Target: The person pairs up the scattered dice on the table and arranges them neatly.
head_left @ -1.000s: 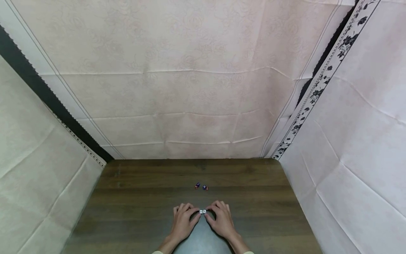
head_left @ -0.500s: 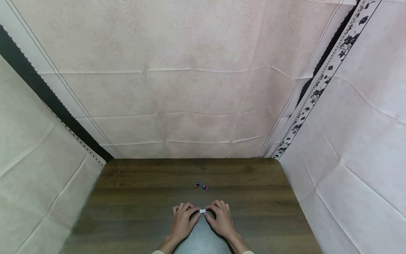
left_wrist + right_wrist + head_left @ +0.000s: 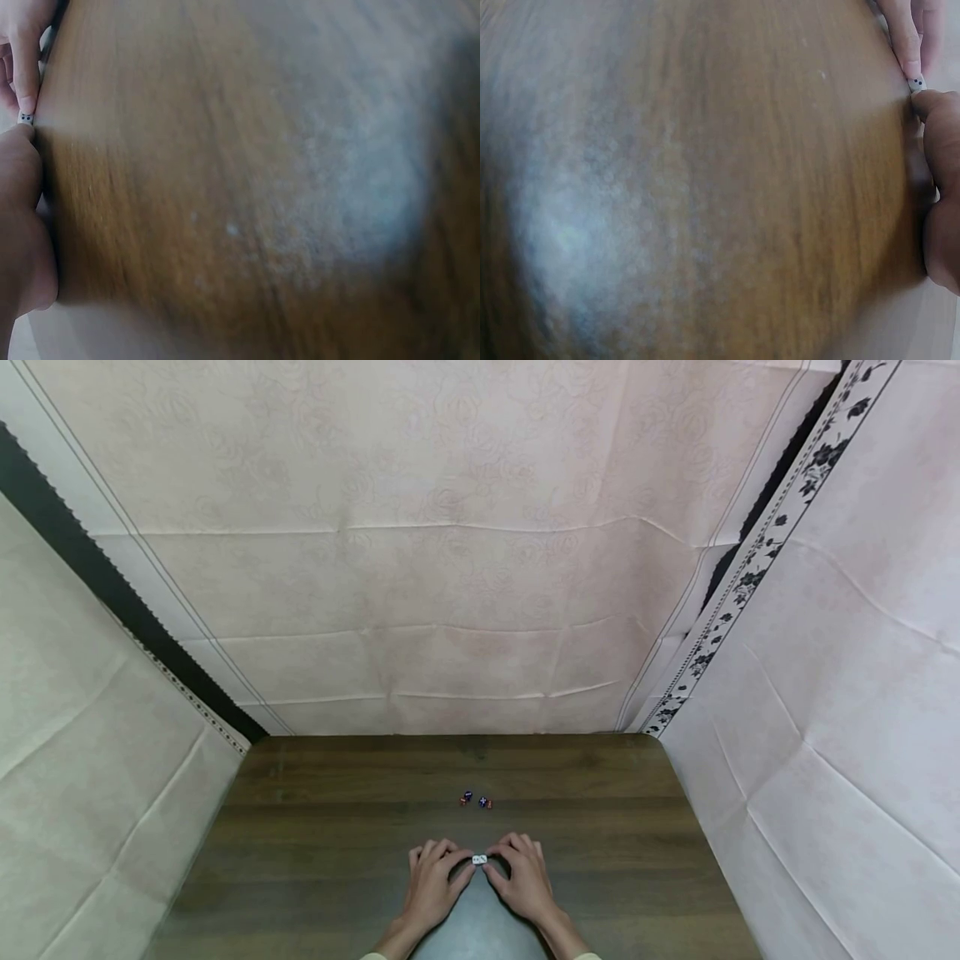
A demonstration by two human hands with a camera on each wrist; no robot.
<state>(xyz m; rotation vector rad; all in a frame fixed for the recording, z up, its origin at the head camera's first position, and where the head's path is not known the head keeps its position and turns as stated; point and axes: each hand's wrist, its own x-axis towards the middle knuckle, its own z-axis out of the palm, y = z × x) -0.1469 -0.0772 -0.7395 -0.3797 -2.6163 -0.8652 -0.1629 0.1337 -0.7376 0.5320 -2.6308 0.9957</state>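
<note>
Table (image 3: 315, 831) walled by cloth (image 3: 480, 581) | white dice (image 3: 479, 859) pinched by left hand (image 3: 432, 880), right hand (image 3: 527, 880) | side edges (image 3: 708, 852) set well away

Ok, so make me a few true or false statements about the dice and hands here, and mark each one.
1. The left hand and right hand pinch two white dice. True.
2. A wide gap separates the white dice. False: they sit side by side.
3. Blue dice and red dice lie beyond both hands on the brown wood-grain tabletop. True.
4. The right hand grips one of the red dice. False: it pinches one of the white dice.
5. Creased pale cloth shows behind the tabletop. True.
</note>
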